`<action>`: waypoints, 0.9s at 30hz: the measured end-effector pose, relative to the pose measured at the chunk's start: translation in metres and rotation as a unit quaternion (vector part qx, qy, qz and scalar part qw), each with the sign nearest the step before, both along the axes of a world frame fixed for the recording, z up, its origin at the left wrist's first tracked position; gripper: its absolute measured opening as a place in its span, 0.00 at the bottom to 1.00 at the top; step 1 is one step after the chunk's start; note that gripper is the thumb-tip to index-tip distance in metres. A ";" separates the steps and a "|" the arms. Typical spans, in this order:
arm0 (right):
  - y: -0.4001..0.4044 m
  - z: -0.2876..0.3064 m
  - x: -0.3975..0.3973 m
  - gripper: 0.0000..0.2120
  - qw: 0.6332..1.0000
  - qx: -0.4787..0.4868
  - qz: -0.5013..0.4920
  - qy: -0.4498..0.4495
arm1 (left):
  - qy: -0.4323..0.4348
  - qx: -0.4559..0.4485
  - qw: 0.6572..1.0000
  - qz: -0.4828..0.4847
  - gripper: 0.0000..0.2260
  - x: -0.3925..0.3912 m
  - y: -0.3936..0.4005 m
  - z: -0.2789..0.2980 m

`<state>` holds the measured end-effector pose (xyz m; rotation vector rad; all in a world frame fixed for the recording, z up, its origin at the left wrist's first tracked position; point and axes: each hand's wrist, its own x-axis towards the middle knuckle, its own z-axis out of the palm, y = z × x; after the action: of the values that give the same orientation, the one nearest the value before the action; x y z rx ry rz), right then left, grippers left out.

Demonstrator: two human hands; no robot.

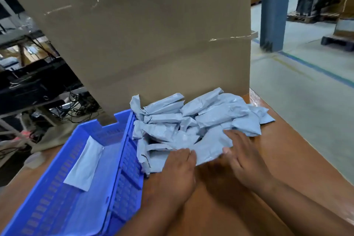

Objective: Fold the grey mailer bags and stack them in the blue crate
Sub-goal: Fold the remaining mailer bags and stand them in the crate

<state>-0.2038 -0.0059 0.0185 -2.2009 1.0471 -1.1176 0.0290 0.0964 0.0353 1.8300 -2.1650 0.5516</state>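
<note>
At the centre of the frame I have both hands on one grey mailer bag (208,148) at the near edge of the heap of mailer bags (191,119). The left hand (177,172) lies on it with its fingers flat, the right hand (242,156) pinches its edge. My worry: dragging it could snag neighbours (they overlap loosely) and spill them off the counter (287,159). One folded bag (84,165) already lies in the blue crate (126,159), lower left. The tall cardboard box (143,34) behind hems the heap in.
</note>
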 end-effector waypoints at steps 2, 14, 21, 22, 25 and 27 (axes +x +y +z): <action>0.004 -0.011 -0.031 0.22 1.000 0.029 -0.008 0.008 | -0.009 0.027 0.999 -0.038 0.25 -0.029 0.013 -0.028; 0.033 -0.093 -0.128 0.31 0.916 0.014 0.069 0.395 | 0.074 0.130 0.989 -0.004 0.28 -0.113 0.061 -0.125; 0.027 -0.077 -0.128 0.34 0.901 0.032 0.088 0.424 | 0.050 0.206 0.976 0.048 0.33 -0.121 0.070 -0.112; 0.025 -0.072 -0.126 0.34 0.906 0.030 0.084 0.413 | 0.059 0.202 0.976 0.051 0.32 -0.122 0.068 -0.108; 0.017 -0.054 -0.114 0.31 0.922 -0.016 0.071 0.379 | 0.080 0.173 0.980 0.050 0.28 -0.127 0.056 -0.095; 0.012 -0.044 -0.099 0.29 0.925 -0.052 0.072 0.370 | 0.085 0.162 0.982 0.055 0.27 -0.130 0.039 -0.085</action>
<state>-0.3027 0.0061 -0.0253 -2.8133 1.0823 -0.2502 -0.1013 0.1358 -0.0497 2.0821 -2.1461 0.0579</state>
